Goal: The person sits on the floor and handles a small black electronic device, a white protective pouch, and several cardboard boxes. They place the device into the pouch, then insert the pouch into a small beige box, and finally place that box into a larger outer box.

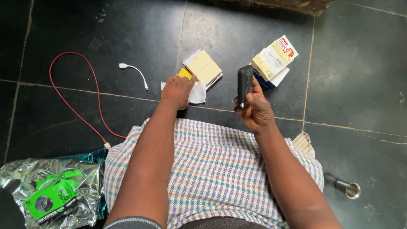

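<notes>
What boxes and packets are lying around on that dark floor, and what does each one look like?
Pale yellow box: flat and square, on the floor by the left hand, with a white wrapper beside it.
Yellow and white boxes: small stack with a red label, beyond the right hand, which holds a black device.
Green box: flat, with black discs, on crumpled silver foil bag, bottom left.
</notes>
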